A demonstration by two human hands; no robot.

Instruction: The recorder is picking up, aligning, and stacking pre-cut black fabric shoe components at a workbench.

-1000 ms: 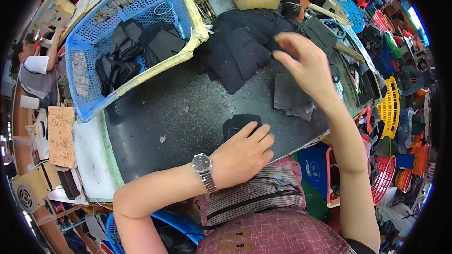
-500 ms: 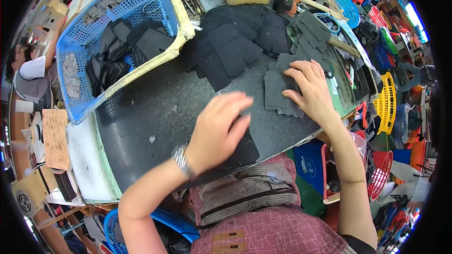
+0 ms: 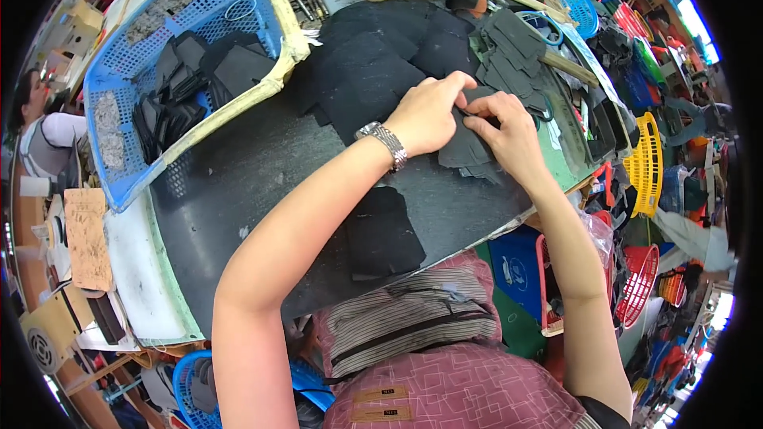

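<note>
Left hand [image 3: 429, 116] and right hand [image 3: 510, 130]: close together at grey pieces [image 3: 466, 149], grip unclear. Below both: black piece [image 3: 385, 234], long axis bodyward; apron [image 3: 485, 389], two printed patches [image 3: 373, 413].

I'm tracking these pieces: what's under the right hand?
A loose stack of flat dark grey pieces shows beside and beneath the right hand. The hand hides part of the stack's right side; how many lie lower can't be told.
</note>
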